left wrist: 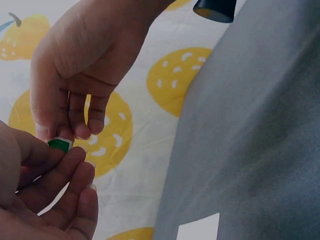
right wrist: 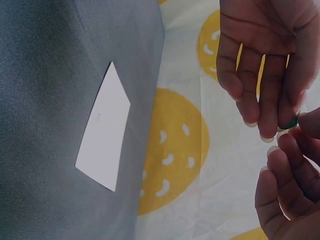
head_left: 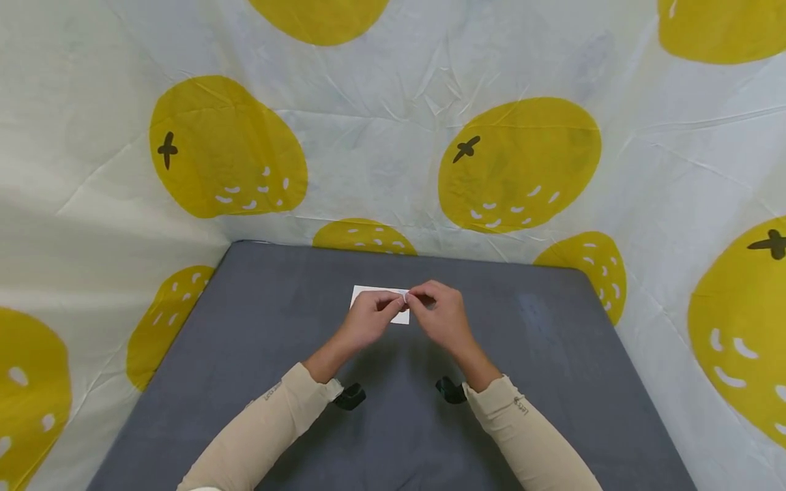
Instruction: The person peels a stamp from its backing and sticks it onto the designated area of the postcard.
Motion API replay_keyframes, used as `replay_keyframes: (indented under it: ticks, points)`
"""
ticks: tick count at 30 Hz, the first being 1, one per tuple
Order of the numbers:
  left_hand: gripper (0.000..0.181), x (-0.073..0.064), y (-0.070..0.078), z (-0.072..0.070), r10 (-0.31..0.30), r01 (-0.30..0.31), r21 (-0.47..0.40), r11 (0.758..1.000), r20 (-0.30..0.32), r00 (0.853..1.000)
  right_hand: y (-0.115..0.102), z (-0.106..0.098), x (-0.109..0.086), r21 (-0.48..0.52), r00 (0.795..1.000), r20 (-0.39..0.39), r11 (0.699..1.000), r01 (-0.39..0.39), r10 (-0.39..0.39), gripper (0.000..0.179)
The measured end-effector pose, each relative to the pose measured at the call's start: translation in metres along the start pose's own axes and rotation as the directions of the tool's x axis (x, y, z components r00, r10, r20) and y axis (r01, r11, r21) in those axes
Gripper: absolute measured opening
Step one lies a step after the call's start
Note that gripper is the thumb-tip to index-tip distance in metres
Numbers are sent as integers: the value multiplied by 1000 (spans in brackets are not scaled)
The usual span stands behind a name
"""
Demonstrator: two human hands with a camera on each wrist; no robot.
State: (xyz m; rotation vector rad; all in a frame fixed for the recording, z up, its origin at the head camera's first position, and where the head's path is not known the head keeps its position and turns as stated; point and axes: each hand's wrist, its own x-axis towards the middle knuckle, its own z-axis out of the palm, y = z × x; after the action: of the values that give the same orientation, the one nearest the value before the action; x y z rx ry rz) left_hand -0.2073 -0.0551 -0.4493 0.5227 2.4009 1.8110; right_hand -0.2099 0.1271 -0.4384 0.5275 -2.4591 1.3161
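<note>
A tiny green piece with a white edge sits between the fingertips of both hands; its kind is too small to tell. My left hand pinches it from the left with thumb and forefinger. From the other side my right hand pinches at it, fingertips meeting those of the left. Fingers cover most of the piece, and only a green sliver shows in the right wrist view. Below and behind the hands a white rectangular card lies flat on the table, partly hidden by them in the head view.
A grey cloth-covered table spreads beneath both arms. White curtain-like sheeting with yellow fruit prints stands behind it and on both sides. Dark wrist cameras hang at the cuffs of the beige sleeves.
</note>
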Motion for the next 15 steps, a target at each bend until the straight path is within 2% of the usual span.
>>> replay_keyframes:
  ticks: [8, 15]
  points:
    - [27, 2, -1, -5, 14, -14, 0, 1000, -8, 1000, 3, -1, 2, 43, 1000, 10, 999, 25, -25, 4]
    - [25, 4, -1, -9, 44, -45, 57, 997, 17, 999, 5, -2, 3, 121, 997, 36, 991, 60, -64, 5]
